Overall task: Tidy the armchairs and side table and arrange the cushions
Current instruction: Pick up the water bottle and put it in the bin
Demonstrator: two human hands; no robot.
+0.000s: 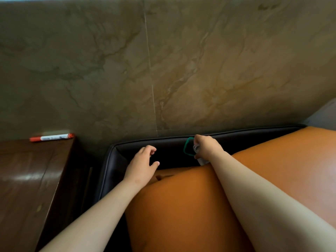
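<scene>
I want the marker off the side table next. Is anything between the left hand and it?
Nothing visible. The left hand, empty, is over the armchair corner; the marker lies on the side table beyond, by the wall.

A veined marble wall point(200, 70) with a vertical seam rises just beyond the grip, a glossy wooden side table point(27, 179) well left.
</scene>
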